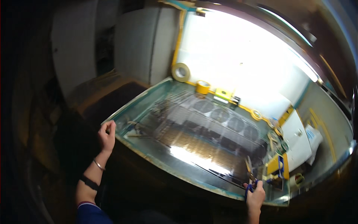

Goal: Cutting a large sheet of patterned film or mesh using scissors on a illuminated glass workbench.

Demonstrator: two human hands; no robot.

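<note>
From the head camera, the table point(140, 147) is your landmark: a wide teal-edged surface in front of you, with a brightly lit panel point(238, 56) beyond its far side. The dark, shiny sheet point(212, 134), with round shapes along its far part, lies flat across the middle of the table.

Your right hand point(255, 198) is at the table's near right corner, fingers closed round the blue handles of the scissors point(250, 172), whose blades point away from you over the sheet's right end. Blur hides whether they touch it. Your left hand point(107, 136) is by the table's near left corner, fingers curled in towards the thumb — you can't tell from here whether it pinches something thin.

The likeliest trouble is a scratch or nick in the sheet if your scissors dip, since their tips are right above it. With neither hand visibly pinning the sheet, a snag could drag it sideways. The glare point(199, 159) along its near part may hide an edge from you. At the table's right side, a yellow block point(274, 164) sits near your right hand — a careless sweep could knock it.

As for writing, the white bag point(314, 140) beyond the table's right side bears blue marks, too blurred to make out.
</note>
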